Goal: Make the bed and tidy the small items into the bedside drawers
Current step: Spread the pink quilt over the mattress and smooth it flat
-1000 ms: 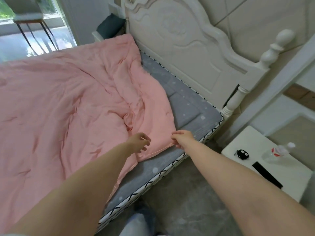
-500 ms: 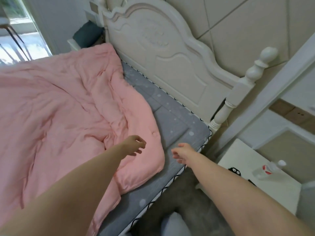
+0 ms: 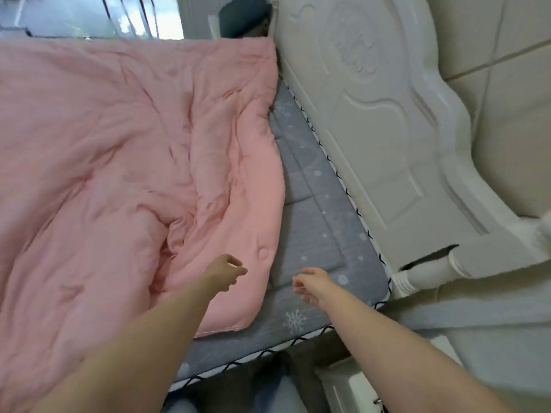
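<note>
The pink quilt [image 3: 119, 162] lies spread across the bed, rumpled into ridges near its corner by the head end, and its long edge runs alongside the headboard [image 3: 387, 138], leaving a strip of grey mattress [image 3: 322, 222] bare between them. Its near corner points down toward the person, just short of the mattress's front edge. The left hand [image 3: 225, 272] hovers over that corner with fingers loosely curled, thumb and forefinger near each other but apparently holding no cloth; whether they touch the fabric cannot be told. The right hand [image 3: 313, 286] hangs over the bare mattress, fingers relaxed and slightly spread, clear of the quilt. The step in hand looks like squaring and smoothing this corner. Doing it well likely means pinching the hem at the corner with the left hand and taking the edge farther up with the right, then drawing it evenly toward the headboard so the ridges flatten instead of bunching. A white bedside cabinet [image 3: 351, 389] shows at the lower right; its top is out of view.
</note>
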{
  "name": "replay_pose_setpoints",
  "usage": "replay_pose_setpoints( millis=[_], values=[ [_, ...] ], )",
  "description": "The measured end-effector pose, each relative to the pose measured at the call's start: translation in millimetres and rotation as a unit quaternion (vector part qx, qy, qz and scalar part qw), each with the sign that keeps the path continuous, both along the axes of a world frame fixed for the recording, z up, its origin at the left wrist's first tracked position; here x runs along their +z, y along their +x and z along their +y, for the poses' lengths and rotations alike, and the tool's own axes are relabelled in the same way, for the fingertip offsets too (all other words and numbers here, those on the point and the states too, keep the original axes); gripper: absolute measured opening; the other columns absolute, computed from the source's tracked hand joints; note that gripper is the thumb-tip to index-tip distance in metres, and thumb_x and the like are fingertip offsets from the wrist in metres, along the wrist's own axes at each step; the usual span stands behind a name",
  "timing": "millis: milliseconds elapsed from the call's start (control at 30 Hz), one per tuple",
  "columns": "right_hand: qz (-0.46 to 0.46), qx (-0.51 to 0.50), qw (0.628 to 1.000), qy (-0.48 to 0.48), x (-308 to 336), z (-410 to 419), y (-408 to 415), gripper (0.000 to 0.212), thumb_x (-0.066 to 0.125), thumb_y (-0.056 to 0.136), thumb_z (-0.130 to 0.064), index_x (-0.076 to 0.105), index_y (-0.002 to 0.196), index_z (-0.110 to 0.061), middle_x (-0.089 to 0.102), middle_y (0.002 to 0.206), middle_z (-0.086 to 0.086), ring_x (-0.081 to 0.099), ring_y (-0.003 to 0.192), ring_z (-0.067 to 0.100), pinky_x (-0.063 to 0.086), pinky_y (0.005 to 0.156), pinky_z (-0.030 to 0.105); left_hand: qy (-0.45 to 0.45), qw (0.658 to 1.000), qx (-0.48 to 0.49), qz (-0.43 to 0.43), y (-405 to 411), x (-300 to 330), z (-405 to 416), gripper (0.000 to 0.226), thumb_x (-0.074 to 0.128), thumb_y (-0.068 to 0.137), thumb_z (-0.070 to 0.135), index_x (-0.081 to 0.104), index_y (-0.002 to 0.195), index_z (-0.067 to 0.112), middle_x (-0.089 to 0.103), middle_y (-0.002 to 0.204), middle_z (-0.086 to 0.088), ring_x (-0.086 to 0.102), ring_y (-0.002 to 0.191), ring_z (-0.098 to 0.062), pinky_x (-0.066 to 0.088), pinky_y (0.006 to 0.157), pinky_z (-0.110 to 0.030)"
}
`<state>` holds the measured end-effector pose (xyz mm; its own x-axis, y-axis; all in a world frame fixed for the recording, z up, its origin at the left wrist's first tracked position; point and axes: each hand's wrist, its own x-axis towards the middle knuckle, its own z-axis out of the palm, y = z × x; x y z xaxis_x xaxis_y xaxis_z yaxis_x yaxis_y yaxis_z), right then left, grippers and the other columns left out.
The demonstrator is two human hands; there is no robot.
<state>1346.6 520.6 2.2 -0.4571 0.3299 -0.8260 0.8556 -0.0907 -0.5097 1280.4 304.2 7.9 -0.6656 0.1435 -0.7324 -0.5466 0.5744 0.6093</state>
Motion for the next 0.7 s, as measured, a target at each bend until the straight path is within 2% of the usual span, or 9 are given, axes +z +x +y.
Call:
replay_pose_setpoints(
  millis=[133, 233, 333, 433, 500, 567, 600, 633, 700],
  values=[
    [-0.04, 0.038, 0.998, 0.025, -29.6, 9.4, -15.6, 0.049, 0.057, 0.086, 0.0, 0.047, 0.133, -0.01, 0.061, 0.076, 0.007, 0.057, 0.058, 0.012, 0.039, 0.053, 0.023, -0.008, 1.0, 0.024, -0.009, 19.5, -17.2, 7.3, 0.035, 0.072, 0.082, 0.027, 0.058, 0.113, 0.019, 0.061, 0.115, -0.002, 0.059, 0.098, -0.022, 0.049, 0.08, -0.032],
    [-0.069, 0.089, 0.994, 0.007, -52.2, -6.9, -23.0, 0.047, 0.059, 0.088, -0.002, 0.046, 0.133, -0.01, 0.059, 0.074, 0.005, 0.057, 0.06, 0.012, 0.044, 0.058, 0.026, 0.012, 0.991, 0.106, -0.077, 22.4, -36.6, 1.0, 0.041, 0.07, 0.084, 0.025, 0.053, 0.12, 0.018, 0.056, 0.122, -0.006, 0.056, 0.104, -0.025, 0.048, 0.08, -0.034],
    [-0.084, 0.118, 0.989, -0.032, -77.8, -32.0, -23.2, 0.054, 0.065, 0.088, -0.007, 0.042, 0.137, -0.01, 0.062, 0.083, 0.004, 0.06, 0.067, 0.012, 0.054, 0.077, 0.034, 0.002, 0.983, 0.155, -0.101, 18.5, -59.8, -7.5, 0.05, 0.071, 0.084, 0.025, 0.05, 0.128, 0.017, 0.052, 0.13, -0.01, 0.053, 0.109, -0.026, 0.045, 0.09, -0.037],
    [-0.095, 0.12, 0.985, -0.074, -110.7, -53.4, -26.0, 0.066, 0.07, 0.084, -0.012, 0.037, 0.141, -0.014, 0.062, 0.112, 0.006, 0.061, 0.097, 0.018, 0.051, 0.086, 0.032, -0.028, 0.99, 0.124, -0.057, 15.2, -88.3, -6.2, 0.057, 0.073, 0.082, 0.023, 0.049, 0.133, 0.017, 0.045, 0.142, -0.009, 0.047, 0.125, -0.025, 0.04, 0.095, -0.031],
    [-0.097, 0.105, 0.986, -0.085, -124.8, -64.3, -30.9, 0.091, 0.079, 0.073, -0.021, 0.026, 0.147, -0.02, 0.052, 0.135, 0.004, 0.053, 0.118, 0.023, 0.048, 0.094, 0.034, -0.056, 0.994, 0.096, -0.02, 16.3, -103.3, -2.9, 0.066, 0.075, 0.079, 0.023, 0.046, 0.138, 0.017, 0.043, 0.146, -0.006, 0.042, 0.133, -0.023, 0.037, 0.099, -0.029],
    [-0.101, 0.094, 0.988, -0.071, -140.2, -71.0, -40.5, 0.123, 0.084, 0.058, -0.032, 0.006, 0.154, -0.029, 0.036, 0.152, 0.0, 0.041, 0.133, 0.027, 0.04, 0.109, 0.042, -0.062, 0.993, 0.103, 0.015, 16.7, -117.1, -1.4, 0.079, 0.078, 0.074, 0.027, 0.04, 0.143, 0.02, 0.039, 0.15, -0.001, 0.037, 0.137, -0.02, 0.035, 0.108, -0.033],
    [-0.101, 0.082, 0.989, -0.067, -147.8, -75.6, -46.7, 0.126, 0.082, 0.06, -0.033, 0.0, 0.155, -0.03, 0.031, 0.155, 0.0, 0.038, 0.137, 0.028, 0.035, 0.112, 0.045, -0.058, 0.991, 0.118, 0.02, 16.6, -125.7, -3.1, 0.086, 0.08, 0.072, 0.031, 0.036, 0.146, 0.021, 0.036, 0.152, 0.001, 0.035, 0.139, -0.019, 0.033, 0.111, -0.036],
    [-0.092, 0.057, 0.992, -0.066, -158.1, -77.9, -54.6, 0.118, 0.078, 0.066, -0.033, 0.002, 0.155, -0.028, 0.035, 0.152, 0.001, 0.039, 0.135, 0.028, 0.035, 0.112, 0.045, -0.049, 0.989, 0.14, 0.025, 16.4, -136.5, -4.7, 0.093, 0.081, 0.07, 0.034, 0.032, 0.148, 0.023, 0.033, 0.153, 0.004, 0.032, 0.141, -0.018, 0.031, 0.113, -0.038],
    [-0.045, -0.026, 0.993, -0.103, -161.4, -81.4, -67.3, 0.082, 0.068, 0.072, -0.03, 0.036, 0.148, -0.02, 0.057, 0.13, 0.001, 0.055, 0.117, 0.025, 0.046, 0.1, 0.04, -0.02, 0.986, 0.164, 0.028, 16.0, -150.5, -5.5, 0.105, 0.083, 0.066, 0.044, 0.025, 0.152, 0.024, 0.029, 0.156, 0.007, 0.029, 0.143, -0.016, 0.03, 0.115, -0.04]
  ],
)
